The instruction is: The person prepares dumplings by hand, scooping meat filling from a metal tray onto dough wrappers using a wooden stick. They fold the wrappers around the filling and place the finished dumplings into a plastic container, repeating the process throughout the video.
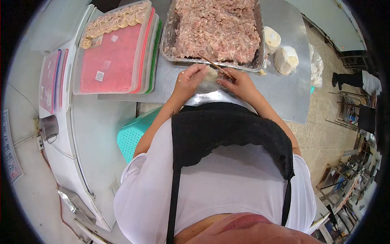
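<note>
At the front edge of the metal table, my left hand (pixel 191 79) pinches a pale, thin wrapper (pixel 210 75) at its left side. My right hand (pixel 239 84) is closed around a thin brown stick (pixel 215 65), which points up and left toward the meat tray's near rim. Just beyond both hands lies a large metal tray (pixel 170 58) heaped with minced meat (pixel 217 30). Whether filling lies in the wrapper is hard to make out.
Stacked lidded trays (pixel 109 61) stand at left, the top one holding rows of filled dumplings (pixel 115 20). Two wrapped pale stacks (pixel 286 60) sit right of the meat. A teal basket (pixel 136 132) is below the table's edge. Another person (pixel 357 79) stands far right.
</note>
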{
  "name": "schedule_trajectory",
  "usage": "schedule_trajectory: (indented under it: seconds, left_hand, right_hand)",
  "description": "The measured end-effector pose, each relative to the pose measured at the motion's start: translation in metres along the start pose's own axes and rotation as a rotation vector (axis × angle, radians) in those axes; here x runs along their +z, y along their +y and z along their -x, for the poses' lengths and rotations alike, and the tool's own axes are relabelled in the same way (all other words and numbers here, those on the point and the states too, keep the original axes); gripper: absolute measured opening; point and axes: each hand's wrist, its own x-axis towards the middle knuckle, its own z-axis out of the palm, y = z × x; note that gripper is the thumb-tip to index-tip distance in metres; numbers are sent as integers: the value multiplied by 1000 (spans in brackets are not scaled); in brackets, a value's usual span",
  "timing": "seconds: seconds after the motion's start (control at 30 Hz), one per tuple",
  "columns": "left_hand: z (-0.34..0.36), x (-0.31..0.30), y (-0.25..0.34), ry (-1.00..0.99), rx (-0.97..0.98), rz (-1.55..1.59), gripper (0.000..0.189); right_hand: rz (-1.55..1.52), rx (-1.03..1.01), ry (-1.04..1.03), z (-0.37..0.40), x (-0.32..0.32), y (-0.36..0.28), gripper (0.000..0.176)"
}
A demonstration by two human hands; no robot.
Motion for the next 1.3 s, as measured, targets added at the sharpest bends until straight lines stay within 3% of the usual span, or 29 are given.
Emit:
schedule_trajectory:
  seconds: [0.03,0.1,0.13,0.23,0.33,0.5,0.57,0.73,0.8,0.9,1.07,1.13,1.23,1.3]
  left_hand:
    - [-2,-2,1,2,0,-2,23]
    - [-7,-7,0,5,-83,587,24]
    - [-8,-7,-1,7,-83,587,24]
    - [-14,-3,-3,74,2,408,18]
    - [-8,9,-2,-55,-80,474,16]
    - [-2,17,-6,-4,-13,284,16]
    - [1,8,-4,90,148,-103,18]
    - [15,-4,-20,-82,214,-383,23]
    - [22,-6,-20,-40,438,-715,32]
    - [30,-7,-25,53,413,-668,39]
    - [48,-17,-34,8,400,-721,38]
    - [52,-21,-48,-39,380,-729,35]
    - [51,-29,-53,-43,413,-800,31]
    - [50,-36,-49,-6,159,-400,22]
  right_hand:
    - [-36,-37,14,0,3,3,36]
    - [-137,10,32,-1,5,12,34]
    - [-235,58,52,-1,6,14,31]
    - [-299,15,60,-2,1,9,33]
    - [-159,39,-61,-4,-3,-5,37]
    - [-194,34,-35,-1,12,1,39]
    - [-261,134,-17,0,14,15,37]
    - [-54,109,-61,8,10,25,37]
    - [80,0,-67,6,14,25,43]
    - [155,-39,-132,-4,17,12,50]
    - [180,-148,-232,-19,34,8,50]
    - [266,-258,-201,-22,45,19,41]
    - [278,-201,-275,-23,40,30,28]
    - [267,-154,-269,-14,27,32,25]
